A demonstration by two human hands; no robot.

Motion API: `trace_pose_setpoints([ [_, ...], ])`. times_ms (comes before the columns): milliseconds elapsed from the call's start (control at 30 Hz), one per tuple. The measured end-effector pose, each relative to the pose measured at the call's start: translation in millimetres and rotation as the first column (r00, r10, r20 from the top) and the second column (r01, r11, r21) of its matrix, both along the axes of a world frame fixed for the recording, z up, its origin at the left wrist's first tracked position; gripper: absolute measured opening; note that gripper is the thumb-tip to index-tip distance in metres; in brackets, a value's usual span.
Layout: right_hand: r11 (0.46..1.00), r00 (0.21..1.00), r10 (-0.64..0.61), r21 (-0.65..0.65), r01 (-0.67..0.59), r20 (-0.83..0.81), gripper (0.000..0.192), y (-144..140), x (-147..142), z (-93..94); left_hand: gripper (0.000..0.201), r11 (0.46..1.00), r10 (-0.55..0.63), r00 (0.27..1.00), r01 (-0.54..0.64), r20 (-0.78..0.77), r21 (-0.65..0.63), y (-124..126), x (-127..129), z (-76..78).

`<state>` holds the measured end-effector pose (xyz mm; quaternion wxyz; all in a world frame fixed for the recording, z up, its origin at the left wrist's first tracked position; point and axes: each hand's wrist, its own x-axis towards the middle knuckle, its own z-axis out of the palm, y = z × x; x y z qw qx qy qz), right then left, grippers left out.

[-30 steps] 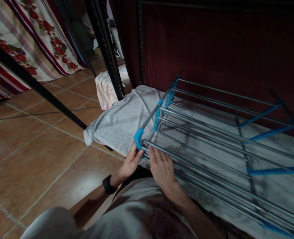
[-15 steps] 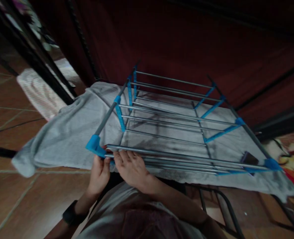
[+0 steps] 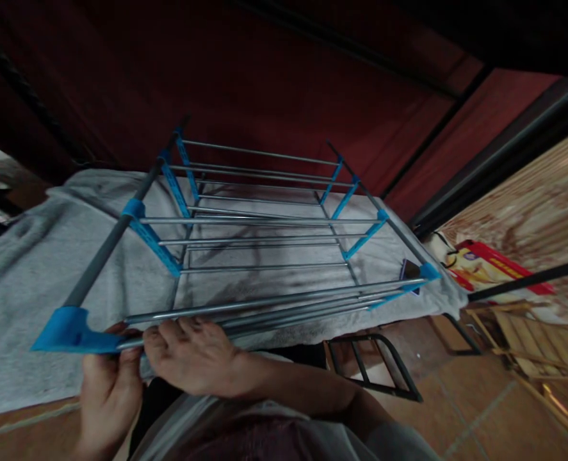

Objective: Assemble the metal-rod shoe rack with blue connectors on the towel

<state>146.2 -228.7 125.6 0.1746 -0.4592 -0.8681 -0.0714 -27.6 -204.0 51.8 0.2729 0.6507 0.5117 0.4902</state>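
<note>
The left hand comes up from the bottom edge of the view, knuckles toward the camera, with its fingers curled up around the near left corner of the drying rack — the thumb and fingertips close on the blue corner piece and the end of the nearest metal rod. Just beside it, touching the same rod, the right hand reaches across from the right with the forearm lying low along the bottom of the view; its palm faces down and its fingers lie spread over the near rods, the fingertips hooked over the front one, so it presses on the rod more than it clasps it. The rack spreads out flat ahead of both hands, its grey rods running left to right between blue cross braces, the far side close to a dark red wall. It rests on a grey towel that lies spread beneath it and reaches out well past its left side. To the right, past the rack's far corner, a black wire frame sits on the tiled floor, and further right a red and yellow packet lies near some wooden slats.
</note>
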Motion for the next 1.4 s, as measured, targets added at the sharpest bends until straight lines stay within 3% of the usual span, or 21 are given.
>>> trace_pose_setpoints([
  [133,0.999,0.999,0.036,0.016,-0.036,0.006,0.033,-11.2,3.6,-0.6,0.026,0.988,0.104,0.98,-0.081,0.172,-0.134,-10.0,14.1,18.5],
  [267,0.994,0.992,0.082,0.086,-0.074,-0.096,0.035,-14.9,8.6,0.8,0.032,0.985,0.041,0.951,0.012,0.306,-0.171,-12.9,14.3,30.6],
  [400,0.993,0.986,-0.061,0.09,0.076,-0.154,0.042,-1.3,10.0,8.3,0.031,0.978,-0.041,0.924,0.115,0.381,-0.172,-13.4,8.4,39.5],
  [467,0.99,0.982,-0.131,0.04,0.137,-0.135,0.037,4.7,10.4,14.0,0.028,0.977,-0.065,0.916,0.139,0.395,-0.161,-15.5,7.8,41.6],
  [567,0.991,0.986,-0.13,-0.022,0.129,-0.105,0.024,7.1,11.4,21.1,0.033,0.974,-0.038,0.894,0.133,0.446,-0.183,-18.1,9.2,39.8],
  [700,0.995,0.983,-0.098,0.018,0.102,-0.153,0.019,-0.6,10.7,28.5,0.044,0.99,0.031,0.856,0.046,0.516,-0.136,-15.9,15.2,43.3],
  [800,0.995,0.979,-0.067,0.061,0.08,-0.191,0.018,-7.3,9.3,35.0,0.056,0.997,0.002,0.836,0.044,0.549,-0.07,-9.3,21.7,61.8],
  [900,0.994,0.976,-0.051,0.083,0.07,-0.212,0.018,-10.0,8.3,40.6,0.066,0.971,0.024,0.784,0.13,0.621,-0.202,-1.2,25.3,87.2],
  [1000,0.993,0.974,-0.046,0.093,0.068,-0.222,0.019,-9.5,7.8,43.4,0.062,0.935,0.041,0.791,0.185,0.611,-0.302,5.4,24.0,106.6],
  [1100,0.992,0.973,-0.04,0.106,0.066,-0.229,0.018,-7.8,7.3,43.9,0.058,0.91,0.03,0.819,0.215,0.573,-0.354,9.5,21.1,115.1],
  [1200,0.989,0.972,-0.026,0.133,0.058,-0.233,0.018,-6.3,7.2,42.9,0.057,0.901,-0.011,0.852,0.235,0.523,-0.363,11.0,19.9,115.5],
  [1400,0.984,0.973,0.011,0.175,0.03,-0.23,0.021,-4.7,10.0,40.4,0.055,0.929,0.004,0.885,0.168,0.465,-0.328,9.7,20.3,109.9],
])
